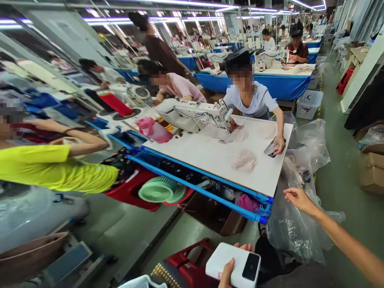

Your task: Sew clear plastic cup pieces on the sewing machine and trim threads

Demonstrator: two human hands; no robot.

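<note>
Low in the view, my left hand (228, 273) grips a white power bank (223, 260) with a dark display panel at one end. Its thumb lies over the top, and its fingertips show beyond the far edge. My right hand (300, 201) reaches in from the right with fingers loosely apart and nothing in them. It hovers by the corner of a white sewing table (207, 160), over a clear plastic bag (292, 224). On that table are a sewing machine (198, 114) and a pale pink fabric piece (244, 160).
A co-worker (252, 96) sits behind the table, one hand on a small dark object with clear wrap. Another person in a yellow shirt (54, 166) sits at left. A red stool (192, 260), a green basket (159, 189) and cardboard boxes (373, 172) stand around.
</note>
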